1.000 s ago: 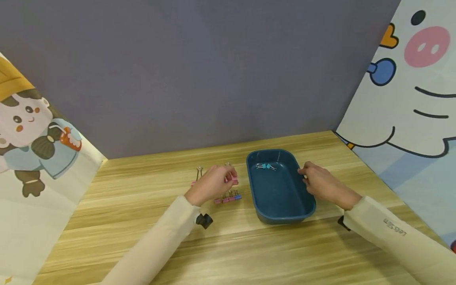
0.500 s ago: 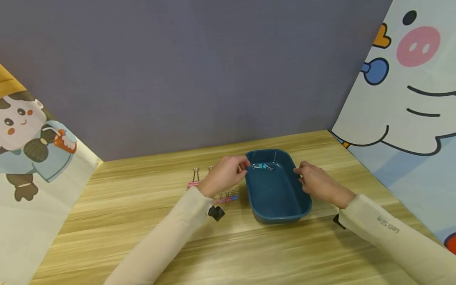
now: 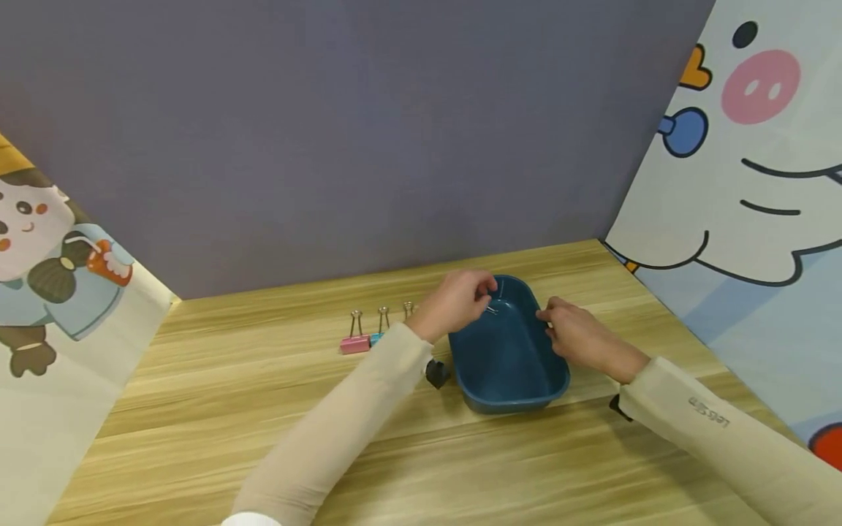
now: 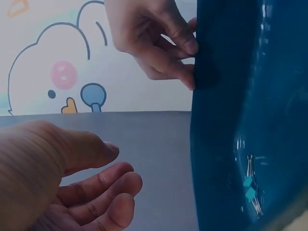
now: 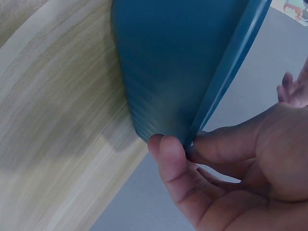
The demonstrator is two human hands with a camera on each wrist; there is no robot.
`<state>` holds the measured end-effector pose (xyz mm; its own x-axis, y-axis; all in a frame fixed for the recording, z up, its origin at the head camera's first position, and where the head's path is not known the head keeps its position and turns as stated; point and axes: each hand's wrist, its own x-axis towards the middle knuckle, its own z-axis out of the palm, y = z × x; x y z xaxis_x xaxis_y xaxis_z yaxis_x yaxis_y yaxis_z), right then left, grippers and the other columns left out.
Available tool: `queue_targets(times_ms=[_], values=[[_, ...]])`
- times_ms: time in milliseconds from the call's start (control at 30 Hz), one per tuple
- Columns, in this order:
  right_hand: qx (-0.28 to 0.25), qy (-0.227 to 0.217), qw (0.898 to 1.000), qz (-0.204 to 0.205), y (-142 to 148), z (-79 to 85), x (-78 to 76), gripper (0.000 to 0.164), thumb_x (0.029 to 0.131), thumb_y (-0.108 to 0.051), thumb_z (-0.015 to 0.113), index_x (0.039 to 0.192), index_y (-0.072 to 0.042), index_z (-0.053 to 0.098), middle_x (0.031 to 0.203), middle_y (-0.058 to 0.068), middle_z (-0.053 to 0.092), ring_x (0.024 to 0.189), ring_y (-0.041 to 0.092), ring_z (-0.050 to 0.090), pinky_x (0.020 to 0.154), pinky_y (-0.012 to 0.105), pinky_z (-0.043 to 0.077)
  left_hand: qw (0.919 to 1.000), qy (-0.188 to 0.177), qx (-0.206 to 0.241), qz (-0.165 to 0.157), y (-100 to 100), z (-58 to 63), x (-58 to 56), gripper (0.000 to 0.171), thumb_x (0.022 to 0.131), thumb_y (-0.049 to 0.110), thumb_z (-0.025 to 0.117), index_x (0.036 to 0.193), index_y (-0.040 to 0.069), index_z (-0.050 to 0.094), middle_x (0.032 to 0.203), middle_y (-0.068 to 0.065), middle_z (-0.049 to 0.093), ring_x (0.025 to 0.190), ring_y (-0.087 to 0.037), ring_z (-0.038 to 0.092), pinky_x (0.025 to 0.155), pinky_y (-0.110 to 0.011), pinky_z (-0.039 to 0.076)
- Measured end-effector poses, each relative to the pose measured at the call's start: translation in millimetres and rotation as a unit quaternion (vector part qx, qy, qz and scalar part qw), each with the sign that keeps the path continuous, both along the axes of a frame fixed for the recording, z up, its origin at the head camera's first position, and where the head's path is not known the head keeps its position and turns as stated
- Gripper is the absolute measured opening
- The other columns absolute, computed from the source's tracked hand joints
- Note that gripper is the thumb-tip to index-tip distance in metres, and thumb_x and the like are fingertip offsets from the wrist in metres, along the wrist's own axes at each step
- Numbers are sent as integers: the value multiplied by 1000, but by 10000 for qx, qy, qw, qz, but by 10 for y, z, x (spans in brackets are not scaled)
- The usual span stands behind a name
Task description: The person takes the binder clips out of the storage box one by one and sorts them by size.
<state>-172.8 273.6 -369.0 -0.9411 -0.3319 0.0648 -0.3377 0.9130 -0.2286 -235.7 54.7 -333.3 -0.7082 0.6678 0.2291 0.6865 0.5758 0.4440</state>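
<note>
My left hand (image 3: 458, 301) hovers over the far left part of a dark blue plastic bin (image 3: 509, 400). Its fingers are loosely bent, the thumb stands apart from them, and nothing shows between them in the left wrist view. My right hand (image 3: 579, 332) pinches the bin's right rim between thumb and fingers, as the right wrist view shows up close. Inside the bin lie small teal binder clips (image 4: 250, 188), mostly covered by the left hand in the head view. Left of the bin, a pink binder clip (image 3: 355, 344) and a blue binder clip (image 3: 376, 338) stand with handles up.
The handles of another binder clip (image 3: 408, 307) poke up behind the left sleeve, which hides the nearer clips. The wooden table (image 3: 197, 409) meets a grey panel (image 3: 368, 146) at the back. Cartoon-printed panels flank both sides.
My left hand has moved right, from above the clips on the table to over the bin. The right hand keeps its pinch on the rim. The head view has shifted slightly.
</note>
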Motion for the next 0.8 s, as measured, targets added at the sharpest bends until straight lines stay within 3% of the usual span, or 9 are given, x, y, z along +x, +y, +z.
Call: queue_targets(times_ms=[167, 367, 800], values=[[44, 57, 10000, 64, 1, -1, -3, 34, 83, 8, 62, 115, 18, 57, 94, 16, 53, 80, 27, 56, 68, 37, 49, 9999, -141, 9, 20, 152, -22, -61, 17, 93, 10, 58, 109, 11, 64, 88, 5, 58, 72, -7, 54, 67, -19, 44], [88, 71, 9999, 81, 7, -4, -4, 33, 83, 8, 62, 115, 18, 57, 93, 15, 52, 78, 26, 55, 67, 35, 48, 9991, -355, -94, 227, 285, -131, -168, 19, 94, 11, 58, 111, 10, 64, 86, 3, 57, 67, -7, 55, 63, -20, 46], [26, 159, 9998, 106, 3, 1, -8, 32, 83, 9, 62, 114, 18, 58, 91, 15, 52, 72, 23, 54, 62, 33, 47, 9972, -200, -278, 669, 449, -347, -393, 17, 93, 9, 56, 107, 11, 65, 95, -1, 62, 69, -8, 55, 63, -22, 45]])
